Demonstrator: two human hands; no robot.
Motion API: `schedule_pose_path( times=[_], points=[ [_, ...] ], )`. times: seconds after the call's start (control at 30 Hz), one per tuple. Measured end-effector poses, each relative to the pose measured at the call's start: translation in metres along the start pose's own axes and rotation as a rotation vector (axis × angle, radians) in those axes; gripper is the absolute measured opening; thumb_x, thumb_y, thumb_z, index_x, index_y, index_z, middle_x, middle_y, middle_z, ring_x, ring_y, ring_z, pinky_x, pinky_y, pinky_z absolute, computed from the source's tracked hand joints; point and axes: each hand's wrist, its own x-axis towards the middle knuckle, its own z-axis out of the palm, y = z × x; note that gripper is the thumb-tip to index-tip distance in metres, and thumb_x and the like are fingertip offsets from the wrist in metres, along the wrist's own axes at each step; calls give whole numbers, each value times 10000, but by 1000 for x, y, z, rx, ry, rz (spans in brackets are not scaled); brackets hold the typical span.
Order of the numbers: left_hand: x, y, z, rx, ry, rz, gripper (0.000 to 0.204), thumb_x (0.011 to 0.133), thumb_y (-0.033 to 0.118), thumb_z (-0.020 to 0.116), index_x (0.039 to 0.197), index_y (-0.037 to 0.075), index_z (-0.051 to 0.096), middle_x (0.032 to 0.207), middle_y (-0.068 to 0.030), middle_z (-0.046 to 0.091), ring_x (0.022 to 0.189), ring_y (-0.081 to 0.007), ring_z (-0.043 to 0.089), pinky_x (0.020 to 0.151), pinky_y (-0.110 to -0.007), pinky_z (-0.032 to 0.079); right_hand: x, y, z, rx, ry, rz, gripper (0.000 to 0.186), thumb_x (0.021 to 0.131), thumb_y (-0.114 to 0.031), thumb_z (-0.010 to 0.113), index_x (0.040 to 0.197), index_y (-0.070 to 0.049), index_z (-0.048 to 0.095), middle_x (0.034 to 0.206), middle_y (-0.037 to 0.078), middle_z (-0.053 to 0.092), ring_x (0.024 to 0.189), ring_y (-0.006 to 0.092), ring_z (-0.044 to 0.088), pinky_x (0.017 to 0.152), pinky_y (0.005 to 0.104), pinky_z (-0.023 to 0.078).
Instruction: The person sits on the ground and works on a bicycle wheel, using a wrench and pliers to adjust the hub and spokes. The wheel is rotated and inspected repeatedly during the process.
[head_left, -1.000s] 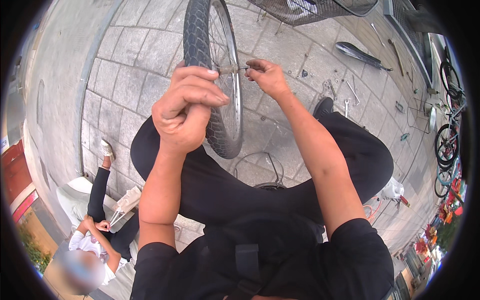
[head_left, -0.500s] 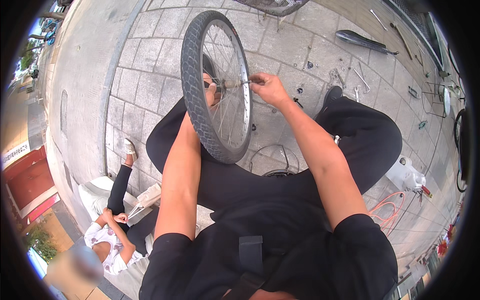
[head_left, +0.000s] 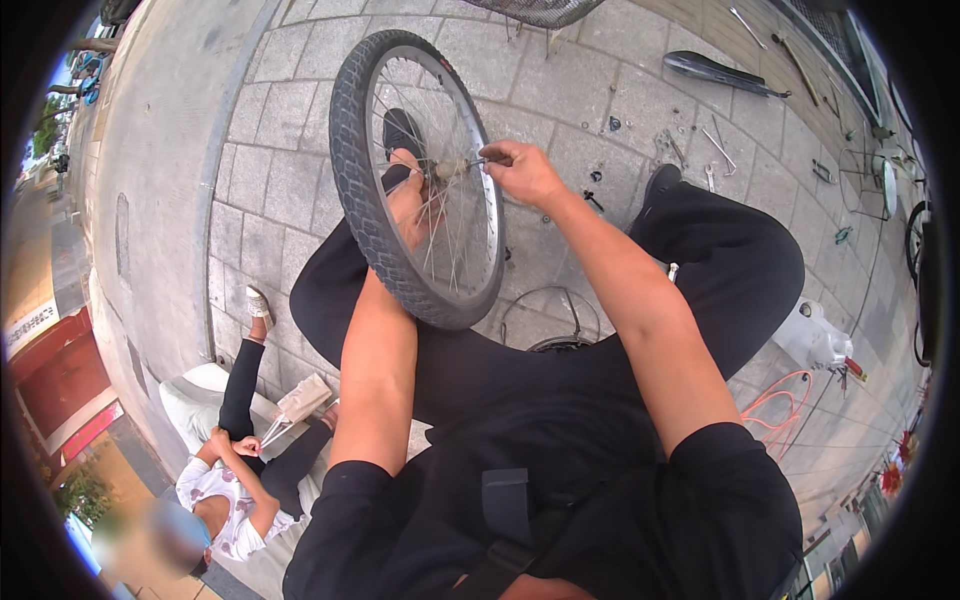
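A bicycle wheel with a knobbly black tyre and silver rim stands tilted between my legs. My right hand is closed at the wheel's near-right side, fingertips pinching the thin dark axle that sticks out of the hub. On the wheel's other side, my left hand shows only through the spokes, just below and left of the hub. Its fingers are too covered to tell whether they grip anything. The tyre's lower edge rests against my left forearm and trouser leg.
Small parts lie scattered on the paving, with spanners among them. A black mudguard lies farther off. Right of my knee are a white plastic container and an orange hose. A seated person is at the left.
The wheel's upper part has swung left and leans more. My right hand has shifted slightly left, keeping its pinch. My left hand has dropped away from the hub, uncovering more of my sandalled foot.
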Motion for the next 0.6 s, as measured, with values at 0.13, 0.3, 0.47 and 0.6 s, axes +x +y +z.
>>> schedule_pose_path(
  times=[0.13, 0.3, 0.47, 0.6],
  points=[
    [-2, 0, -3, -3, -56, 61, 386, 1096, 371, 443, 1267, 71, 614, 1167, -68, 684, 1002, -227, 638, 890, -468, 507, 7, 1, -2, 75, -39, 82, 334, 965, -245, 668, 1135, 40, 711, 950, 139, 742, 817, 212, 716, 764, 353, 582],
    [-3, -1, -6, 49, -78, 121, 411, 1080, 367, 485, 1308, 36, 575, 1257, -117, 645, 1140, -273, 630, 963, -502, 506, 15, -11, -3, 193, -65, 470, 459, 1019, -385, 594, 946, 58, 691, 724, 93, 647, 575, 160, 616, 488, 346, 500],
    [-37, 12, 14, 80, -73, 244, 404, 1068, 343, 491, 1282, 25, 619, 1148, -98, 673, 1006, -233, 630, 918, -431, 502, 4, -14, -7, 298, 79, 515, 465, 1032, -433, 554, 927, 7, 658, 724, 56, 592, 571, 159, 581, 468, 326, 475],
    [-48, 22, 22, 110, -63, 246, 404, 1069, 344, 497, 1286, 25, 616, 1141, -93, 671, 984, -229, 631, 902, -422, 508, -2, -21, -2, 231, 65, 366, 493, 1034, -476, 522, 923, -13, 651, 745, 59, 594, 569, 159, 577, 461, 337, 461]
  ],
)
